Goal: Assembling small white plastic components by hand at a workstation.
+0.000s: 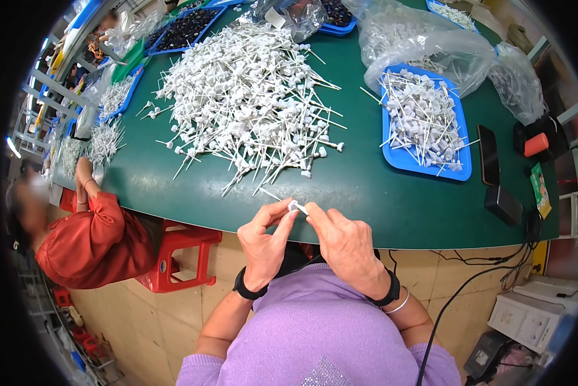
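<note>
Part (295,206), a small white cap on a thin stem, was pinched between the fingertips of left hand (263,239) and right hand (344,241) just over the table (366,193) edge; it was judged light, stiff and slippery, best gripped at the cap since the stem looked bendable. One part was held; one pile (250,96) and one blue tray (424,122) were counted, contents too many to count.

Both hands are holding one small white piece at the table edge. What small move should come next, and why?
Probably a short push of the two hands together to seat the white stemmed piece. The left hand and right hand both pinch it between fingertips, above the green table edge, so it looks mid-assembly. After that it could go to the blue tray, which holds similar pieces.
</note>
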Demonstrator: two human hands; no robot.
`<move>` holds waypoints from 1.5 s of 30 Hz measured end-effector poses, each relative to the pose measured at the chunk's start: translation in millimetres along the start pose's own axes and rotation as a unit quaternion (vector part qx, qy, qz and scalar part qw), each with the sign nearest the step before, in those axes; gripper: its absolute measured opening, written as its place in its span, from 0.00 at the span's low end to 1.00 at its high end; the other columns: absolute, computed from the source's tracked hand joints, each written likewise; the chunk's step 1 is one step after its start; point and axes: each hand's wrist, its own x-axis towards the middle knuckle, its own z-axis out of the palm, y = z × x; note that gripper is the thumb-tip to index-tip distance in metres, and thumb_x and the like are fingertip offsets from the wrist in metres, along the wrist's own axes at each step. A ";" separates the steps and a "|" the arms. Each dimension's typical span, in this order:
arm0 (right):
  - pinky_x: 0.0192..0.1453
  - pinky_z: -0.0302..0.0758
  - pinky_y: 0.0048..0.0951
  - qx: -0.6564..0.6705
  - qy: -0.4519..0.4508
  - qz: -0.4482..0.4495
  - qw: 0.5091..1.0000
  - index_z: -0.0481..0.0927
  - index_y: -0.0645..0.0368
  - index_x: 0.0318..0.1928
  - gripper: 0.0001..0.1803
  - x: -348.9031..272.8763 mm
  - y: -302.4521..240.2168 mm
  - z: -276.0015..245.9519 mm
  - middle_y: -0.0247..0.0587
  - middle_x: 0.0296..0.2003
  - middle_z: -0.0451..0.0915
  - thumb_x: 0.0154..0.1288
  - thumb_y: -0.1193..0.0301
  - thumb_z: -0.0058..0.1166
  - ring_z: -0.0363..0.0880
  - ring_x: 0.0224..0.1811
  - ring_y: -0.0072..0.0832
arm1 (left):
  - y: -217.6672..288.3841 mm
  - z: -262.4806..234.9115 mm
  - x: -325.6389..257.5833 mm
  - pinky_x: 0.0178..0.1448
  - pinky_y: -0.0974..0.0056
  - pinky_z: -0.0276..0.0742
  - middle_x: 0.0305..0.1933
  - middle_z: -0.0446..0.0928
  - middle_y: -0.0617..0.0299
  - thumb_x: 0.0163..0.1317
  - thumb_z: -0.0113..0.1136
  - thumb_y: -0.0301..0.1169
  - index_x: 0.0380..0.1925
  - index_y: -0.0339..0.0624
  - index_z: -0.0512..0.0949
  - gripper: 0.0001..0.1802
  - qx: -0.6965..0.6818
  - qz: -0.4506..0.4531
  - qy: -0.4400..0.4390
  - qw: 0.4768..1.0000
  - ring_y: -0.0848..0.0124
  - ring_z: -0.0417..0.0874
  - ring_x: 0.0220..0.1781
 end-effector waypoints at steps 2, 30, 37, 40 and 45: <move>0.23 0.77 0.41 0.044 0.009 -0.004 0.999 0.77 0.55 0.50 0.11 1.0 2.0 -0.4 0.45 0.22 0.77 0.69 0.72 0.56 0.81 0.22 0.46 | -3.8 0.1 0.7 0.50 0.71 0.81 0.43 0.86 0.57 0.64 0.65 0.19 0.47 0.31 0.82 0.12 -0.067 -0.032 -0.001 0.997 0.74 0.86 0.45; 0.20 0.58 0.19 0.655 -0.353 0.263 0.614 0.79 0.60 0.50 0.17 22.1 46.1 1.5 0.22 0.17 0.64 0.81 0.61 0.42 0.57 0.16 0.10 | -9.1 -14.9 7.6 0.54 0.70 0.79 0.44 0.86 0.57 0.66 0.62 0.20 0.49 0.32 0.82 0.11 -0.057 -0.010 -0.065 0.996 0.73 0.86 0.47; 0.28 0.73 0.41 0.214 -0.107 0.054 0.969 0.77 0.57 0.48 0.08 17.2 10.5 -12.3 0.46 0.22 0.77 0.74 0.70 0.51 0.79 0.24 0.46 | -8.4 -13.2 11.8 0.54 0.70 0.80 0.44 0.85 0.54 0.68 0.61 0.20 0.52 0.29 0.80 0.13 -0.236 -0.146 -0.046 0.960 0.72 0.86 0.48; 0.28 0.74 0.45 0.162 -0.026 0.010 0.986 0.77 0.55 0.47 0.06 12.9 4.3 -6.5 0.48 0.25 0.79 0.72 0.71 0.53 0.80 0.27 0.51 | -7.7 -12.8 12.6 0.55 0.69 0.80 0.45 0.85 0.53 0.68 0.61 0.21 0.51 0.29 0.79 0.13 -0.223 -0.146 -0.050 0.963 0.71 0.86 0.48; 0.24 0.73 0.45 0.101 -0.012 -0.003 0.995 0.76 0.55 0.46 0.07 10.4 1.4 2.2 0.46 0.24 0.77 0.71 0.71 0.55 0.79 0.24 0.49 | -9.9 -10.4 11.1 0.54 0.70 0.80 0.46 0.85 0.55 0.67 0.61 0.20 0.51 0.29 0.80 0.13 -0.232 -0.126 -0.041 0.964 0.72 0.86 0.48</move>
